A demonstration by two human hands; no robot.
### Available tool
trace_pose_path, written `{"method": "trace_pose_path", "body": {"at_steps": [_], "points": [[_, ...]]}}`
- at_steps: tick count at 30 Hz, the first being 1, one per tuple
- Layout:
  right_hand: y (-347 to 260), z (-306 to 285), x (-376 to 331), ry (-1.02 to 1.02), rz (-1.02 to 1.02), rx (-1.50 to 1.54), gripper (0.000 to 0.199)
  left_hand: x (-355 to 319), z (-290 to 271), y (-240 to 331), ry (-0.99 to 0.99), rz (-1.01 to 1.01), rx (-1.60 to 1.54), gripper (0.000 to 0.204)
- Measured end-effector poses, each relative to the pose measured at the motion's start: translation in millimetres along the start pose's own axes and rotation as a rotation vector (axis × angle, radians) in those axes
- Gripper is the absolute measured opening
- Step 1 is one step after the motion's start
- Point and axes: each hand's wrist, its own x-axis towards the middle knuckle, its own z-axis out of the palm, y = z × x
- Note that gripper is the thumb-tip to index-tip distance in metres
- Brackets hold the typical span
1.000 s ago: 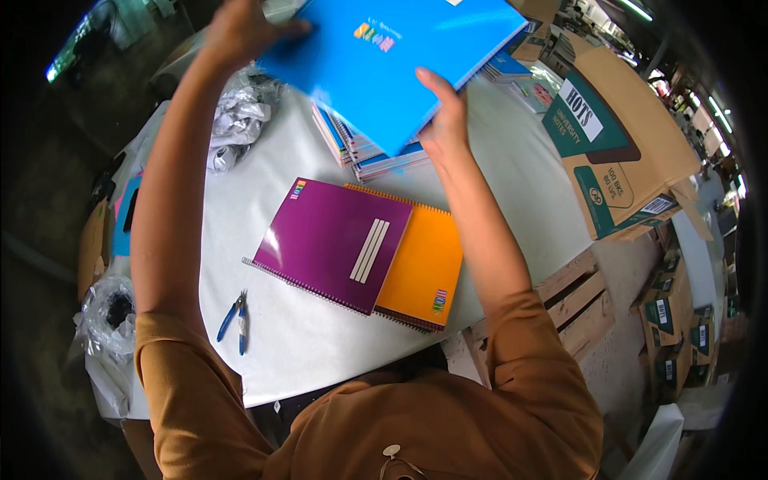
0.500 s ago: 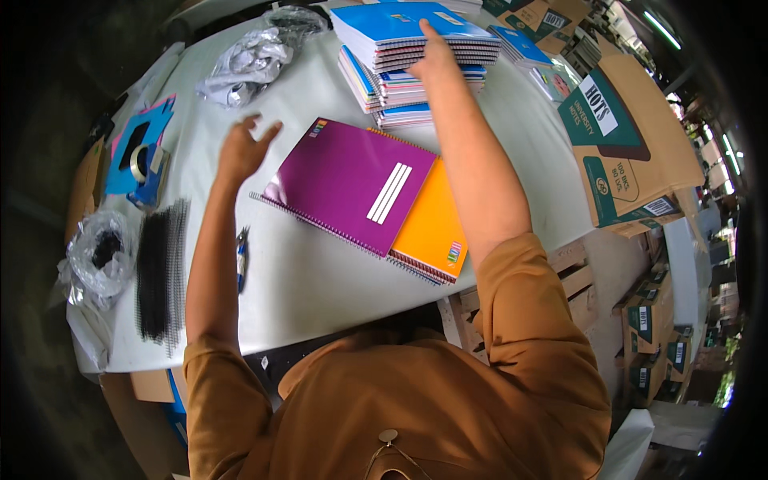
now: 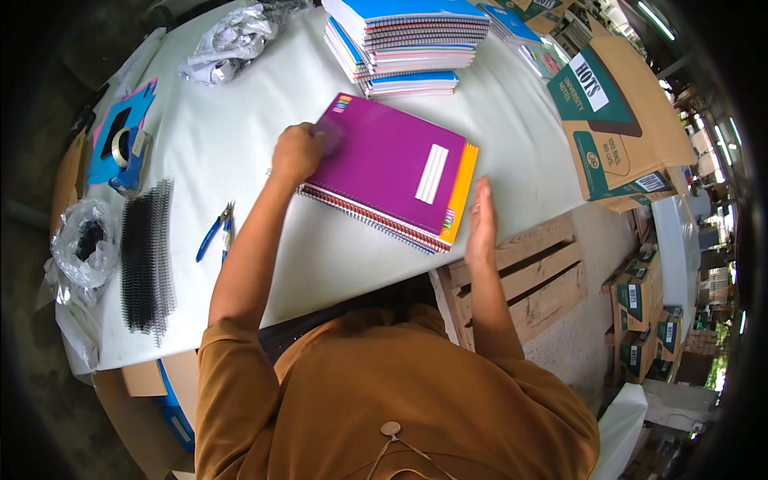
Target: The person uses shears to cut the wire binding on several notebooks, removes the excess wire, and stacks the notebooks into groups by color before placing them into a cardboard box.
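Note:
A purple spiral notebook (image 3: 384, 156) lies on top of an orange spiral notebook (image 3: 463, 196), which shows along its right side. Their coil bindings run along the near edge. My left hand (image 3: 298, 154) is closed at the purple notebook's left edge, its fingertips blurred and partly hidden. Beside the right edge of the two notebooks, my right hand (image 3: 482, 226) is held upright and flat, fingers stretched out and holding nothing. A tall stack of blue-covered spiral notebooks (image 3: 424, 40) stands just beyond.
Cutting pliers (image 3: 212, 234) and a bundle of black coils (image 3: 146, 260) lie to the left, near a tape dispenser (image 3: 128, 160) and plastic wrap (image 3: 84, 244). Crumpled plastic (image 3: 232, 44) lies at the back. An open carton (image 3: 616, 120) stands right; a wooden pallet (image 3: 528, 276) is below the table edge.
My right hand has come down from the notebook stack to the right edge of the pair. My left hand has closed at the purple notebook, which has shifted right over the orange one.

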Motion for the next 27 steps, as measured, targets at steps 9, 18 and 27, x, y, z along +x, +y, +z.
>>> {"method": "trace_pose_path", "body": {"at_steps": [9,18,27], "points": [[33,40,-52,0.074,-0.304,0.025,0.072,-48,24,-24,0.238,-0.115,-0.374,0.038],[47,46,-40,0.292,-0.309,-0.045,0.059,-66,39,-25,0.394,-0.19,-0.753,0.032],[-53,93,-23,-0.405,-0.585,-0.454,0.057,-166,-34,-117,0.322,-0.438,0.594,0.068]]}}
